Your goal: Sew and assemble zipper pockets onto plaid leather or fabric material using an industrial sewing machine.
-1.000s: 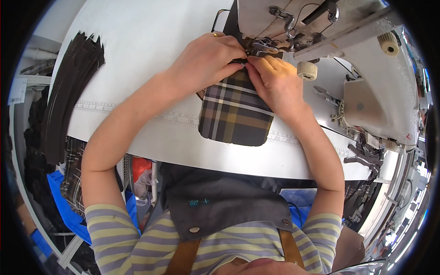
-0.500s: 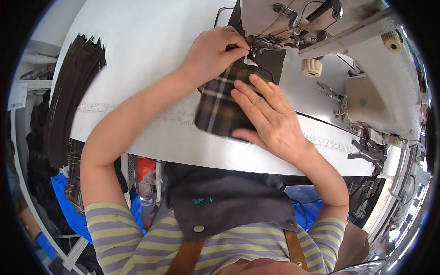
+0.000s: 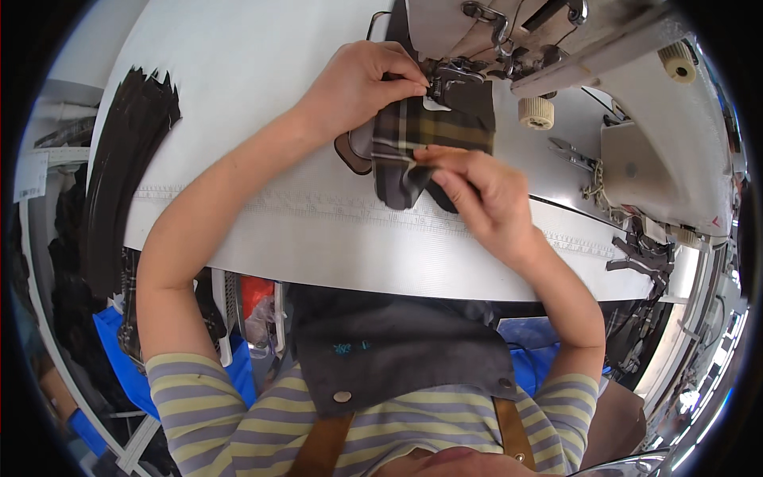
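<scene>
Dark plaid fabric (image 3: 397,131) lies on the white table, its far end under the presser foot (image 3: 447,79) of a sewing machine (image 3: 548,48). My right hand (image 3: 489,195) pinches the near part of the fabric between thumb and fingers, and the cloth is bunched and lifted in folds there. Right beside the presser foot, my left hand (image 3: 369,83) holds its thumb and fingertips together. What sits in that pinch is too small to make out. A plain dark layer of cloth (image 3: 473,99) shows at the fabric's right side.
A stack of dark fabric strips (image 3: 131,167) lies at the table's left. Thread snips (image 3: 574,153) rest below the machine arm. A printed ruler (image 3: 318,208) runs across the white table (image 3: 262,246). Dark zipper-like pieces (image 3: 640,254) sit at the right edge, and blue bins (image 3: 127,362) stand below.
My right hand went from lying flat on the fabric to pinching and folding up its near part. The fabric's near edge has shifted away from me. My left hand stays by the presser foot.
</scene>
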A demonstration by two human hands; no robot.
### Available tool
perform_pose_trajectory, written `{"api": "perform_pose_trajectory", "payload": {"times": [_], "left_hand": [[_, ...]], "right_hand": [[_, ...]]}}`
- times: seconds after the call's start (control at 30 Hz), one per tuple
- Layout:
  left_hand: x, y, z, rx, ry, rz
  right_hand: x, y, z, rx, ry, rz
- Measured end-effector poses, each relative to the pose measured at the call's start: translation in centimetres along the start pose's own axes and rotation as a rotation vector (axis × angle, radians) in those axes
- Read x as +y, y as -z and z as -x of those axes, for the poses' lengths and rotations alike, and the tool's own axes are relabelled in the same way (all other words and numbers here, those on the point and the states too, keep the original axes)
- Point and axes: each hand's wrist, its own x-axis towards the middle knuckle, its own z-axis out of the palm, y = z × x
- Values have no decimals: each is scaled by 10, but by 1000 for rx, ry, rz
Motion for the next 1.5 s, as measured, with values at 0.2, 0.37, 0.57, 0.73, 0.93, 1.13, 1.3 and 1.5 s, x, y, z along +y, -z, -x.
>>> {"api": "perform_pose_trajectory", "payload": {"times": [0.2, 0.37, 0.57, 0.73, 0.93, 1.13, 1.3, 1.5], "left_hand": [[4, -9, 5, 167, -60, -175], [2, -8, 7, 172, -190, -255], [-4, -13, 11, 226, -432, -618], [-7, -17, 14, 235, -435, -540], [-8, -15, 11, 218, -259, -296], [-10, -14, 9, 195, -215, -251], [-10, -14, 9, 198, -198, -208], [-10, -6, 7, 137, -199, -150]], "right_hand": [[6, -7, 12, -127, 129, 121], [12, 22, -8, -63, -38, 156], [58, 3, -33, -4, 30, 463], [55, -1, -27, -98, -74, 446], [57, 0, -34, 20, 204, 446], [53, 23, -33, -290, -370, -172], [56, 20, -31, -142, -317, -55], [52, 13, -24, -90, 47, 291]]}}
